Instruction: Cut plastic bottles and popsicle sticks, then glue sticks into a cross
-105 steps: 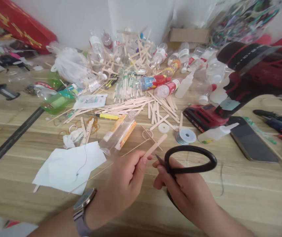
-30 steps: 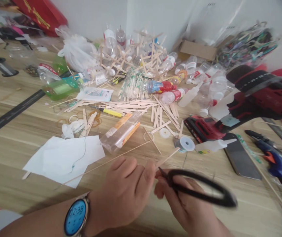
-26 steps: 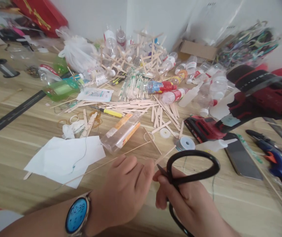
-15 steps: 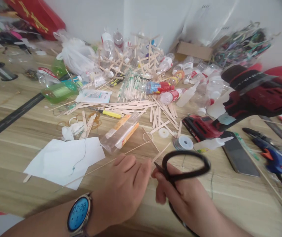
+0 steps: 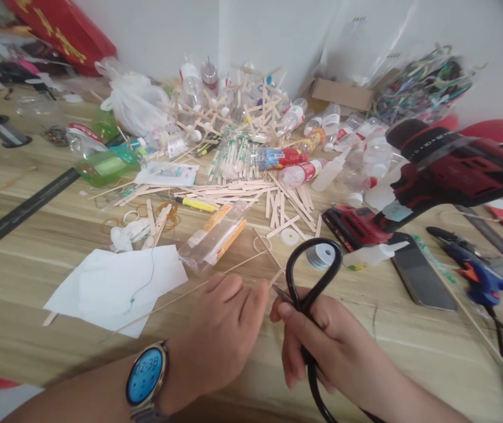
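Note:
My left hand (image 5: 220,338), with a watch (image 5: 146,376) on its wrist, is closed in a pinch on a thin wooden stick (image 5: 277,277). Only a short end of the stick shows past the thumb; the rest is hidden by the fingers. In my right hand (image 5: 337,341) is a pair of black-handled scissors (image 5: 292,283), gripped around the handles near the pivot. The pointed blade tips lie right beside the stick, close to my left thumb. One handle loop points up and the other hangs below my hand.
White paper (image 5: 114,288) lies left of my hands, beyond them a clear plastic package (image 5: 214,235). Farther back are loose wooden sticks (image 5: 229,191) and plastic bottles. To the right are a red cordless drill (image 5: 441,176), a phone (image 5: 423,273) and a blue glue gun (image 5: 476,270).
The scissors have turned in my right hand, so the upper loop now stands more upright. Less of the stick's end shows past my left thumb. My left hand has barely moved.

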The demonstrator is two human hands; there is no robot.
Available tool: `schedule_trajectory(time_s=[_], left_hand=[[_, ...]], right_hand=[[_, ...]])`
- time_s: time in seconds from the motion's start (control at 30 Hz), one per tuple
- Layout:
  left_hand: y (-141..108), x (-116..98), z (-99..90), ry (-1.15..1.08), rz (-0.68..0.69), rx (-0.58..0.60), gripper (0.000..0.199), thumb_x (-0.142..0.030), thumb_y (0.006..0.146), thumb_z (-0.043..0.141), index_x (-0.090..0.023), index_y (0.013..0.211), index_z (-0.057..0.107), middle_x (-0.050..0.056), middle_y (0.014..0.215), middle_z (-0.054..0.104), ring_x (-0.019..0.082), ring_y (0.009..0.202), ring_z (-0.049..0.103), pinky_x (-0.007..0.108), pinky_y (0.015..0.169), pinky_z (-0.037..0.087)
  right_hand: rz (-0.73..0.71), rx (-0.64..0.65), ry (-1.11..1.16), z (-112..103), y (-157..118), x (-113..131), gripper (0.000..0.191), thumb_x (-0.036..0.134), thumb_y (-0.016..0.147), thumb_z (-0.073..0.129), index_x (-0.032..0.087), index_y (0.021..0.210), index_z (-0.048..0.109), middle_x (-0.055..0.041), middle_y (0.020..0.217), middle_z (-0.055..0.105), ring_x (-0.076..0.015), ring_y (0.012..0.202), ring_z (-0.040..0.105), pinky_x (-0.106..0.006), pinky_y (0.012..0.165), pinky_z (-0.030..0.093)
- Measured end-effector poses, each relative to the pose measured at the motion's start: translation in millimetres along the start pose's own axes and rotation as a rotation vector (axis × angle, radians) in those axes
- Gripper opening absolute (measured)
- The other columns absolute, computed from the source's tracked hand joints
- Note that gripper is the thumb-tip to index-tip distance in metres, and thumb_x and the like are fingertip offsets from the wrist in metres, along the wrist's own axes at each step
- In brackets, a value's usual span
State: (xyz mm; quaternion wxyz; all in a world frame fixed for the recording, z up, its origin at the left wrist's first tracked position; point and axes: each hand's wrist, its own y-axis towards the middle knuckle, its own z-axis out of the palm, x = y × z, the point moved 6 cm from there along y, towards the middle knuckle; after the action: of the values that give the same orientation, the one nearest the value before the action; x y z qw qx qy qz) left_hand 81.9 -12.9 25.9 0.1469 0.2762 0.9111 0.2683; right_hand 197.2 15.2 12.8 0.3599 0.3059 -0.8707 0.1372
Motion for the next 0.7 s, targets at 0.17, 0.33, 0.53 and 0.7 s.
schedule_trajectory(time_s=[0.17,0.33,0.53,0.7], left_hand=[[-2,0,1.7,-0.024,-0.025,0.023,0.025,-0.006,0.097,0.032,-0.01,0.109,0.053,0.002,0.072,0.062,0.019,0.064,0.055,0.034,0.061,0.046],[-1,-3,2.0,0.025,0.012,0.034,0.027,-0.005,0.097,0.03,-0.012,0.101,0.055,0.001,0.066,0.059,0.019,0.06,0.052,0.033,0.058,0.042],[-2,-1,4.4,0.02,-0.023,0.018,0.025,-0.007,0.095,0.033,-0.014,0.1,0.056,0.002,0.069,0.06,0.02,0.063,0.053,0.034,0.061,0.044],[-2,-3,3.0,0.047,0.005,0.001,0.028,-0.006,0.095,0.03,-0.011,0.105,0.056,0.001,0.067,0.061,0.019,0.062,0.054,0.034,0.061,0.045]], right_hand=[[-0.285,-0.277,-0.476,-13,-6,5,0.05,0.024,0.104,0.026,0.01,0.092,0.073,-0.0111,0.064,0.073,-0.0202,0.05,0.066,-0.027,0.041,0.048],[-0.019,-0.044,-0.077,0,-1,-5,0.064,0.03,0.106,0.025,0.02,0.055,0.062,-0.003,0.049,0.067,-0.0121,0.037,0.058,-0.02,0.04,0.048],[-0.153,-0.197,-0.259,-7,-1,-1,0.052,0.026,0.105,0.027,0.017,0.072,0.067,-0.006,0.056,0.07,-0.0159,0.045,0.064,-0.022,0.04,0.047],[-0.159,-0.172,-0.279,-6,-2,-2,0.055,0.026,0.105,0.024,0.015,0.074,0.068,-0.0075,0.057,0.07,-0.016,0.044,0.062,-0.023,0.04,0.045]])
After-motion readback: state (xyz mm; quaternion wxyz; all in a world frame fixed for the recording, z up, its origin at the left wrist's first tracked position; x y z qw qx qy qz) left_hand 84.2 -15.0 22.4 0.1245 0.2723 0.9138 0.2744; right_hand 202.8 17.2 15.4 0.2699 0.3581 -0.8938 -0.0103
